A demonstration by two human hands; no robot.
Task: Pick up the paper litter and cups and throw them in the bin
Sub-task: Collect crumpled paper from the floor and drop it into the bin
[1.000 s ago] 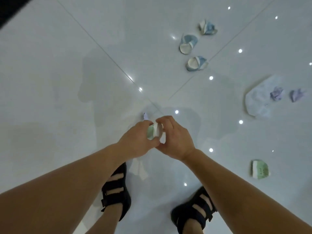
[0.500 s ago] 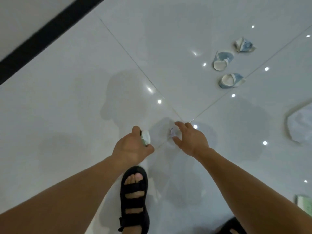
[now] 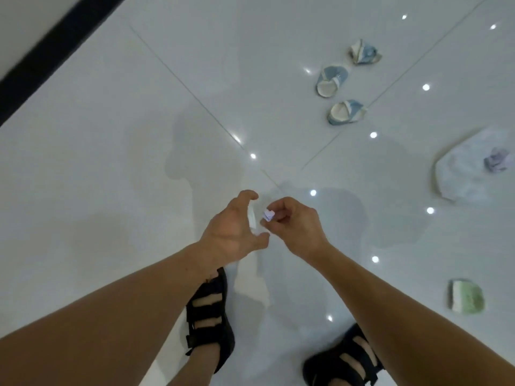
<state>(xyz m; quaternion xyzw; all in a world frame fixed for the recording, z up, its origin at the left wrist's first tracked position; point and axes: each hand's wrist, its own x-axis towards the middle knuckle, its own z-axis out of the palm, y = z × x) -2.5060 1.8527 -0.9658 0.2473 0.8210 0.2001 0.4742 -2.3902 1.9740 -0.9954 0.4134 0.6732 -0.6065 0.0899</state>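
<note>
Cup point(image 3: 252, 218) sits gripped in left hand point(image 3: 232, 232); right hand point(image 3: 296, 225) pinches purple paper scrap point(image 3: 268, 215).

Cup point(image 3: 253, 218) mostly hidden behind left hand point(image 3: 231, 235), purple scrap point(image 3: 268, 215) half hidden in right hand point(image 3: 295, 227)

right hand point(image 3: 298, 227): has picked the purple paper scrap point(image 3: 268, 215) off the floor point(image 3: 111, 190) | moved back beside left hand point(image 3: 231, 232) holding the cup point(image 3: 253, 218)

We record a white tiled floor point(image 3: 111, 190). On it: far blue cup point(image 3: 365, 52), middle blue cup point(image 3: 331, 81), near blue cup point(image 3: 347, 112), all crushed; green cup point(image 3: 466, 299); crumpled white sheet point(image 3: 462, 174); left sandal point(image 3: 209, 316); right sandal point(image 3: 345, 360).
</note>
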